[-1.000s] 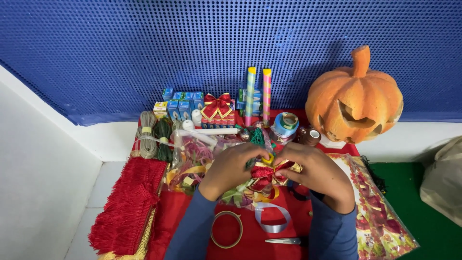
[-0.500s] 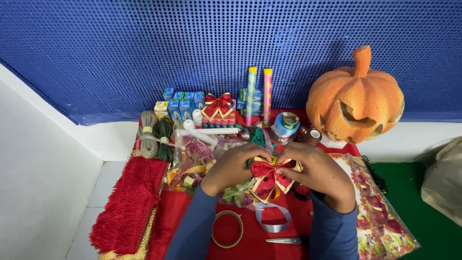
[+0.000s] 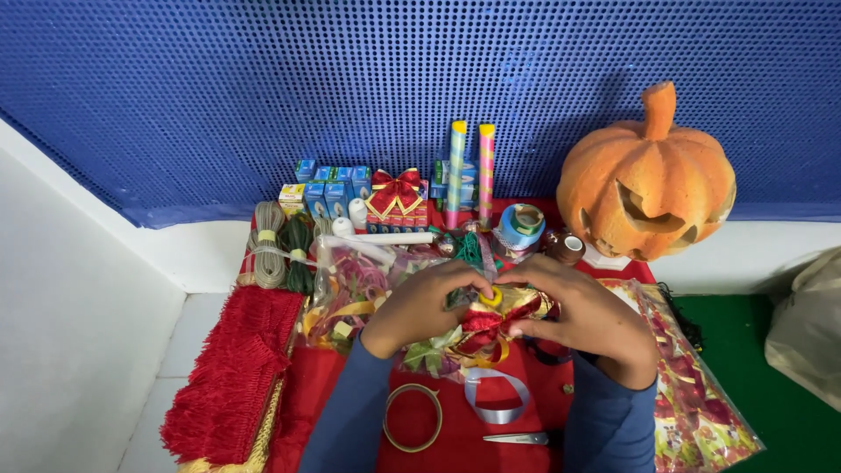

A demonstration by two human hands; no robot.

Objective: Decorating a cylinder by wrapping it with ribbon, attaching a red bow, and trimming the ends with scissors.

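Now, your left hand and right hand meet over red cloth, both pinching red-and-gold ribbon bow between fingertips; small yellow ring sits at bow's top. Bow lies well in front of orange pumpkin, toward pumpkin's left. Silver ribbon loop, gold hoop and scissors lie nearer you than bow. Red fringe trim lies far left of pumpkin.

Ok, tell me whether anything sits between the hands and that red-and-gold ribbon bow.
Nothing does. The left hand and right hand both pinch the red-and-gold bow directly, fingertips meeting over its yellow centre.
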